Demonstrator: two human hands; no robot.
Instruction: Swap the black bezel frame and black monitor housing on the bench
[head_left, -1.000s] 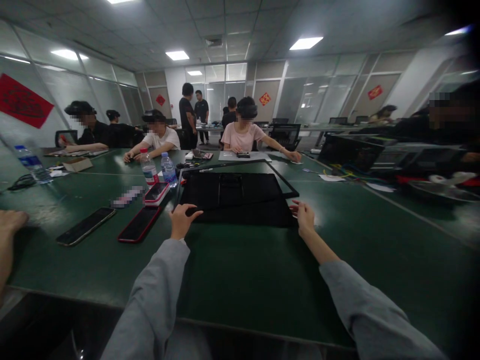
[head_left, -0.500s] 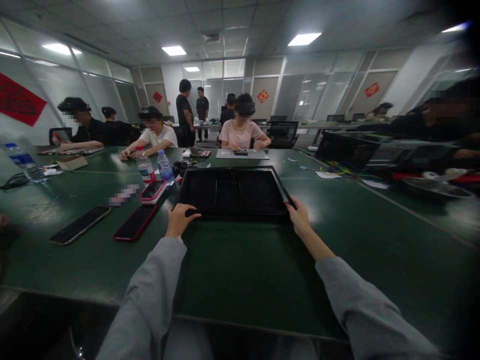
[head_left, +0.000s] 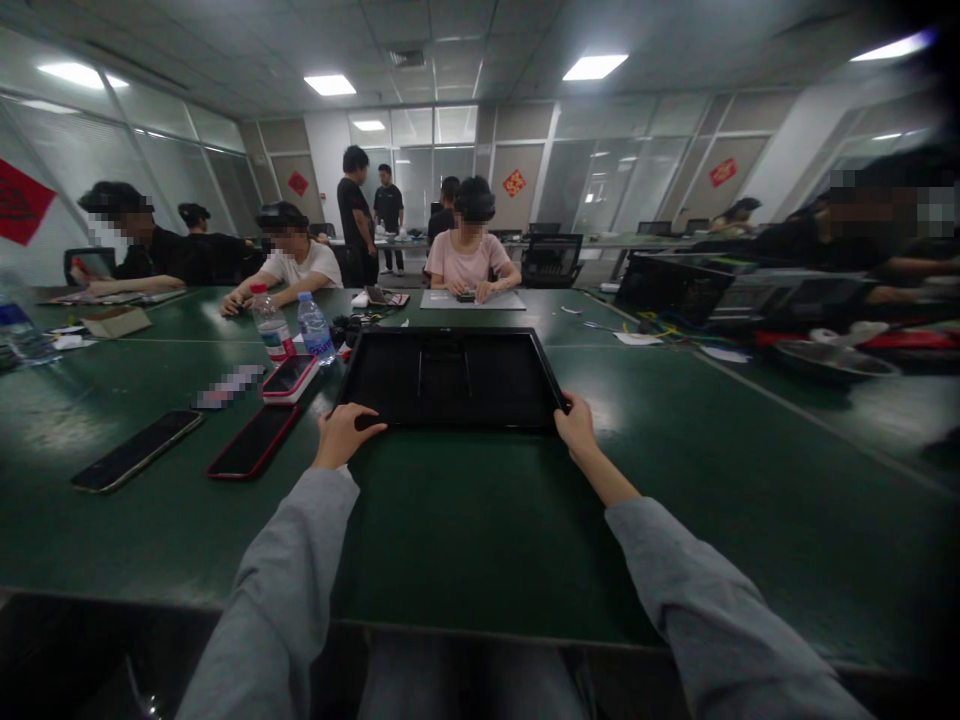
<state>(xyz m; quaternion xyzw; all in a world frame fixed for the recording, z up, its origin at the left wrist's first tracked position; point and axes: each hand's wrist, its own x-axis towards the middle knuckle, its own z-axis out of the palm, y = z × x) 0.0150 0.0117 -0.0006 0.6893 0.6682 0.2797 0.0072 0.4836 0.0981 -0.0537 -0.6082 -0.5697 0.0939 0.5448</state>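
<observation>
A flat black monitor panel with a thin frame (head_left: 450, 380) lies on the green table (head_left: 480, 520) straight ahead of me. My left hand (head_left: 341, 435) rests on its near left corner, thumb laid across the edge and fingers curled. My right hand (head_left: 576, 425) grips the near right corner of the frame. Both arms wear grey sleeves.
Left of the panel lie two red-cased phones (head_left: 251, 440) (head_left: 289, 377) and a dark phone (head_left: 135, 450). Two water bottles (head_left: 271, 325) stand behind them. Several people sit or stand at the far side; one in pink (head_left: 469, 260) faces me. Equipment and cables (head_left: 675, 290) crowd the right.
The loose frame, earlier skewed off to the right, now sits square on the panel. My right hand moved from the table onto the frame's right corner. The left hand stayed.
</observation>
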